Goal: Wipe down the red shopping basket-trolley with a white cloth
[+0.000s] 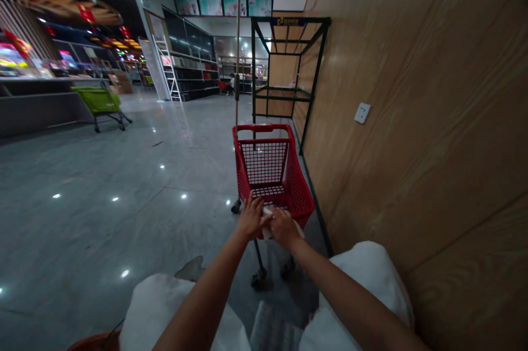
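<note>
A red plastic shopping cart (pixel 268 158) with mesh sides stands right in front of me, close to the wall. My left hand (pixel 251 220) rests on the near rim of the cart, its fingers stretched out. Beside it, my right hand (pixel 282 225) is closed over a white cloth (pixel 267 231) at the same rim. Part of the cloth pokes out between the two hands, and more shows by the right wrist. The palm side of both hands is hidden.
A wood-panelled wall (pixel 412 120) with a socket (pixel 362 113) runs along the right. Behind the cart stand a dark metal rack (pixel 315 87) and a thin upright pole (pixel 238 37). A green cart (pixel 99 100) and a white ladder (pixel 169 70) are farther left. A person (pixel 231 83) sits far back.
</note>
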Tool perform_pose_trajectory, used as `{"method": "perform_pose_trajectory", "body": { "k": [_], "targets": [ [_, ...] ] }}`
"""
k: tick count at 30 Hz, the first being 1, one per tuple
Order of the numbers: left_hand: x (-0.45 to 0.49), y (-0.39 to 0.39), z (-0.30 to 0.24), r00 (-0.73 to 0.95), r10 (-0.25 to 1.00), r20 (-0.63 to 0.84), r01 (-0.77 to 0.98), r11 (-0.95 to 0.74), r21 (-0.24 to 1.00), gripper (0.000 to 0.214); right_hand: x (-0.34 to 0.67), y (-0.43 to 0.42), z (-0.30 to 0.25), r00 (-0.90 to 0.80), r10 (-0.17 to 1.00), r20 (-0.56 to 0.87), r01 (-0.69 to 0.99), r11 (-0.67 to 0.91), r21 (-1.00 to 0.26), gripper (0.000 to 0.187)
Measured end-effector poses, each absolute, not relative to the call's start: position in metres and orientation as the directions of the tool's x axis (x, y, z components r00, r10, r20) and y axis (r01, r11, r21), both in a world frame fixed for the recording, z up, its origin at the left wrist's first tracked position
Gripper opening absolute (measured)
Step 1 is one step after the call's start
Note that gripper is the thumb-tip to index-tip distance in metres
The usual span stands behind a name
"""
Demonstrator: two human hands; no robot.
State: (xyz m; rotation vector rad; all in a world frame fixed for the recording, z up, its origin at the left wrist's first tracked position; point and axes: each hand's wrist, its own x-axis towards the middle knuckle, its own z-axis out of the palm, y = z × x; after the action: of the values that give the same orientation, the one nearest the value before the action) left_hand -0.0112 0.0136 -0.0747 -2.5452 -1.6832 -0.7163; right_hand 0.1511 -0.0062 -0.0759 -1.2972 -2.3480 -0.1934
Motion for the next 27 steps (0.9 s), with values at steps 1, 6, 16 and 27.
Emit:
{"method": "perform_pose_trajectory", "body": {
  "k": [1,6,16,27],
  "targets": [
    [-0.008,0.017,-0.072,0.333,0.873,0.357,0.873,-0.428,0.234,0.057,0.146,-0.004,-0.076,-0.454,0.772,0.445,0.83,0.548,-0.103,0.027],
    [-0.001,0.031,-0.057,0.384,0.885,0.264,0.874,-0.441,0.203,0.057,0.184,0.009,-0.076,-0.489,0.75,0.445,0.808,0.581,-0.093,0.028],
    [0.033,0.05,-0.053,0.294,0.925,0.242,0.905,-0.351,0.242,0.042,0.256,0.027,-0.079,-0.372,0.783,0.498,0.853,0.5,-0.149,0.03],
    [0.025,0.069,-0.057,0.33,0.913,0.239,0.902,-0.38,0.206,0.043,0.23,0.032,-0.081,-0.442,0.747,0.497,0.812,0.568,-0.133,0.029]
  ]
}}
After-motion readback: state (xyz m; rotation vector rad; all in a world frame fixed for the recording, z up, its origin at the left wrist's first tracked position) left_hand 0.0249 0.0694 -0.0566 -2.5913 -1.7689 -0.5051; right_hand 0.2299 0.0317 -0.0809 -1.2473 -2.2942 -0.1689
